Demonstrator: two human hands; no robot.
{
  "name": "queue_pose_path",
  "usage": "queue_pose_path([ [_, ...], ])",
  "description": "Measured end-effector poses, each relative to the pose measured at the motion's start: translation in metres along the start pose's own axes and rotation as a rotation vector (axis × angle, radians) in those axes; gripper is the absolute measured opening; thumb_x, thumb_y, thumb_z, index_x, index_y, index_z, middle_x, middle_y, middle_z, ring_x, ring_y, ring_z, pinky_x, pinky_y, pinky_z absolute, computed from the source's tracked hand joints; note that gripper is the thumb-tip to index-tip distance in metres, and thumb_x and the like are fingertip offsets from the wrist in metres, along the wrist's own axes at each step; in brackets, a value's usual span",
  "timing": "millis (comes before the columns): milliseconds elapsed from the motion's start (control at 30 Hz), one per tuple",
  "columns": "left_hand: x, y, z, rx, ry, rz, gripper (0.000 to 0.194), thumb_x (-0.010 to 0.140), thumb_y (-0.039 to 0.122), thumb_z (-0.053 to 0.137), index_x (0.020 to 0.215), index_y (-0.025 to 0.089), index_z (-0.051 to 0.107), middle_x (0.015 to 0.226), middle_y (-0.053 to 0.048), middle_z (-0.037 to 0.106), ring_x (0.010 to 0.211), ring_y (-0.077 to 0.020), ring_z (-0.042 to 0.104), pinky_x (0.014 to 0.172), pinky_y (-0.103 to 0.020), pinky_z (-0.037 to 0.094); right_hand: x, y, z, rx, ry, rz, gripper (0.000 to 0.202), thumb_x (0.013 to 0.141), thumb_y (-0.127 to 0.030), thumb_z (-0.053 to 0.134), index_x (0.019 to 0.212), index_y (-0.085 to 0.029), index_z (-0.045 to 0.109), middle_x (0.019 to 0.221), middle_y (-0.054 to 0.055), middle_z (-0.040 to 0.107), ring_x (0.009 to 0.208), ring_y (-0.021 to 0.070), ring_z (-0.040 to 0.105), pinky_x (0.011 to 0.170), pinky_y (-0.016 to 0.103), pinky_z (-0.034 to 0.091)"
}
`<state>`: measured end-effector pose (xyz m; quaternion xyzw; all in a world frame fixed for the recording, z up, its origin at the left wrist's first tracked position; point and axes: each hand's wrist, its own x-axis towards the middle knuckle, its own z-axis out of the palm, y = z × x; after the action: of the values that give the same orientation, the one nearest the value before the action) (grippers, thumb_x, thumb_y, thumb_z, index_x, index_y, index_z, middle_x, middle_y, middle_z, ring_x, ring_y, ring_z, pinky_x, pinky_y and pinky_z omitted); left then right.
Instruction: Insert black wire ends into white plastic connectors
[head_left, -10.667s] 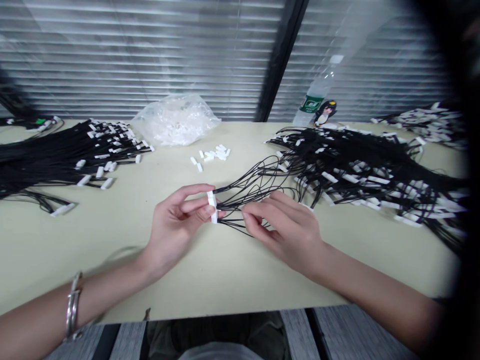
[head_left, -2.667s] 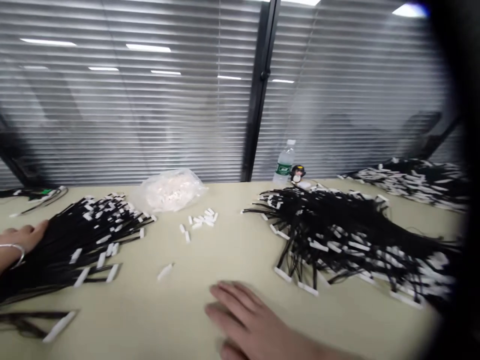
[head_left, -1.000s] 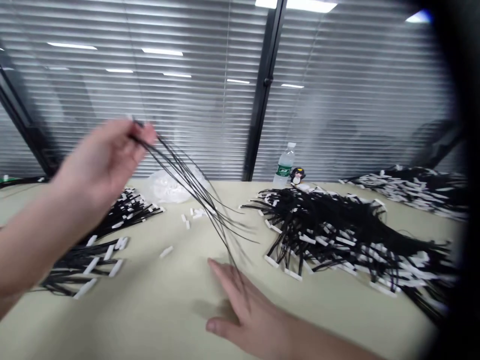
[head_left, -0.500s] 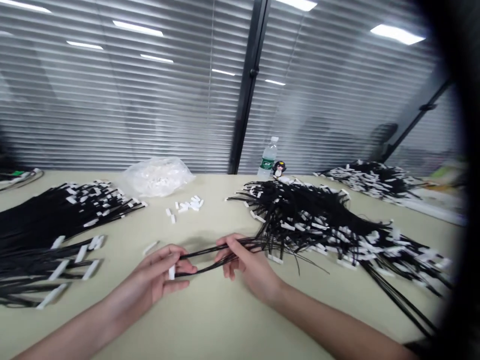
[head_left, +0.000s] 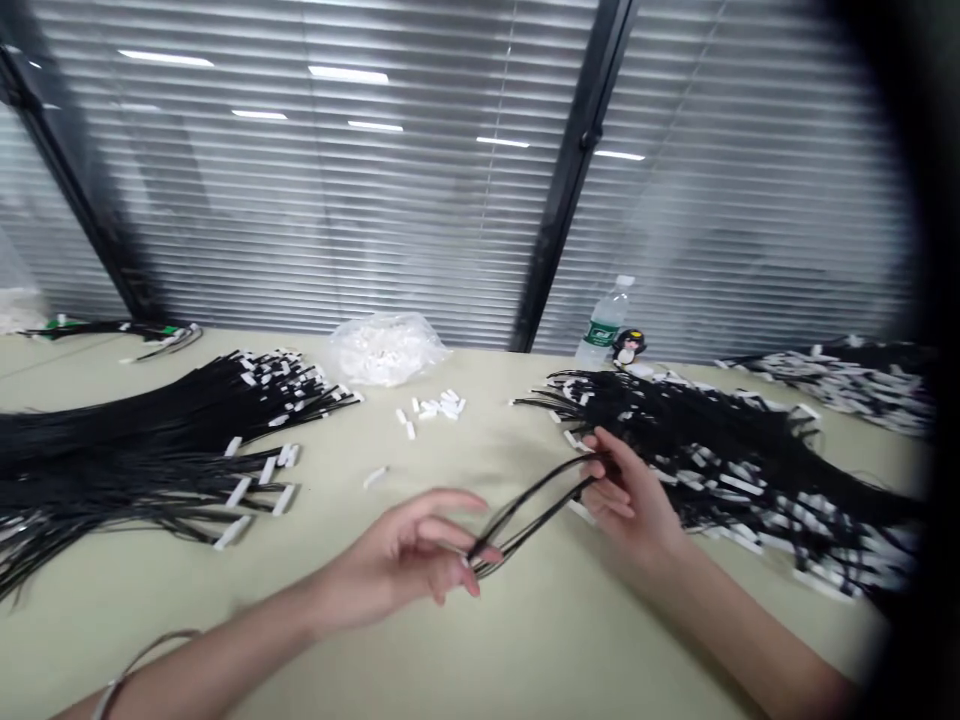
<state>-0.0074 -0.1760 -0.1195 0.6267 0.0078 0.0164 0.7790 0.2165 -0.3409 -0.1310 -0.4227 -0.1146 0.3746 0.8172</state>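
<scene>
A thin bundle of black cables [head_left: 537,505] arches between my two hands above the table. Its lower left end is pinched in the fingers of my left hand [head_left: 427,555], which hide the white connector there. My right hand [head_left: 630,490] grips the same cables higher up, beside the large right-hand pile of black cables with white connectors [head_left: 675,420]. A single white connector [head_left: 376,477] lies on the table beyond my left hand.
To the left lies another heap of black cables with white ends [head_left: 135,450]. Several loose white connectors [head_left: 442,405] sit near a clear plastic bag [head_left: 386,350]. A water bottle [head_left: 604,330] and a penguin figure [head_left: 628,346] stand at the back by the blinds.
The view has turned left. My right hand has risen with its end of the cables, and the strands now bow upward. The white connector at my left fingers has gone out of sight.
</scene>
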Motion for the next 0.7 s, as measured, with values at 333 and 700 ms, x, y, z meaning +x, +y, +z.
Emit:
queue_pose_path([
  [333,-0.001,0.005,-0.002,-0.285,0.191,0.052,0.026,0.08,0.016,0.058,0.105,0.021,0.057,0.073,-0.008,0.069,0.08,-0.0187,0.063,0.048,-0.019,0.032,-0.003,-0.02,-0.005,0.185,-0.088,-0.02,0.018,0.086,-0.035,0.048,0.091,-0.021,0.056,0.055,-0.006,0.046,0.031,-0.0012,0.026,0.028,0.006,0.028],
  [700,-0.012,0.048,-0.041,-0.533,0.48,0.341,0.032,0.081,0.005,0.044,0.104,0.02,0.06,0.083,-0.009,0.065,0.05,-0.0052,0.05,0.042,-0.012,0.039,0.004,-0.028,-0.012,-0.11,-0.095,-0.266,0.018,0.085,-0.035,0.046,0.092,-0.022,0.056,0.061,-0.004,0.04,0.043,0.0034,0.029,0.037,0.01,0.032],
])
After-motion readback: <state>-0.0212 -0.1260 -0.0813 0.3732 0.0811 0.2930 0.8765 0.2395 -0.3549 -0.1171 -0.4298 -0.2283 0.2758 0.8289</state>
